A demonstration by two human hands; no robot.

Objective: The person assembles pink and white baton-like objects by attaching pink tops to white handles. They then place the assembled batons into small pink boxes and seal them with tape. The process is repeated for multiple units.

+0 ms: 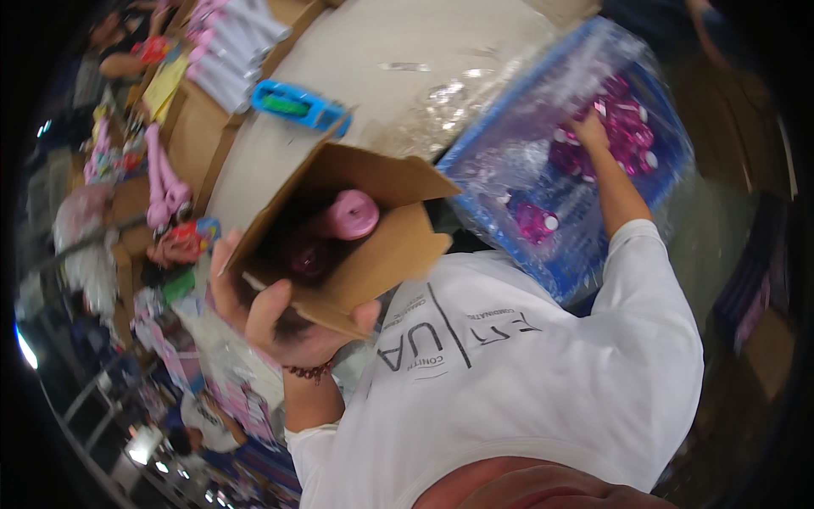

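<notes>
My left hand (pixel 292 331) is wrapped round a small brown cardboard box (pixel 386 246), tilted with its flaps apart. Inside lie a pink cylindrical piece (pixel 354 215) and, deeper in shadow, a darker magenta thing, perhaps a bottle (pixel 308 259). On the right, my right hand (pixel 589 129) reaches into a blue bin (pixel 483 161) lined with clear plastic. Its fingers are among a heap of small see-through magenta bottles (pixel 623 136) with white caps. Fingertips are blurred and partly hidden there, so a grip does not show. One magenta bottle (pixel 536 222) lies apart, nearer to me.
A blue tape dispenser (pixel 298 107) with a green roll sits on the pale table (pixel 356 42), beyond the box. Farther left, a cardboard carton (pixel 199 140) holds white and pink tube-like pieces (pixel 233 51). Other people (pixel 203 424) work along the left side.
</notes>
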